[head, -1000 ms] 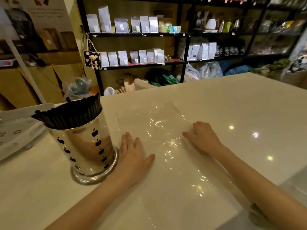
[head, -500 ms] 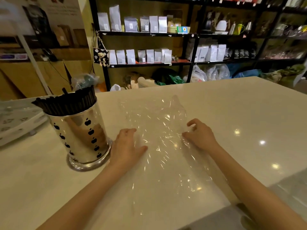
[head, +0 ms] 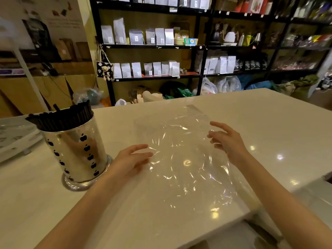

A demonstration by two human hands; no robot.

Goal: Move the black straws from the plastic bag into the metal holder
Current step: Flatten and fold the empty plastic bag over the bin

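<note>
Several black straws (head: 61, 119) stand bunched in the shiny metal holder (head: 75, 151), which has black apple marks and stands at the left of the white counter (head: 260, 115). The clear plastic bag (head: 179, 164) lies crinkled and empty in the middle, partly raised off the counter. My left hand (head: 129, 160) pinches the bag's left edge, just right of the holder's base. At the bag's right edge my right hand (head: 228, 141) grips the film with its fingers spread.
A white patterned tray (head: 14, 139) sits at the far left edge. Black shelves (head: 152, 76) with pouches and bags on the floor stand behind the counter. The counter's near edge drops off at the lower right.
Both hands went from pressing flat on the bag to curling and taking its side edges. The bag has lifted and crinkled. The view has shifted upward.
</note>
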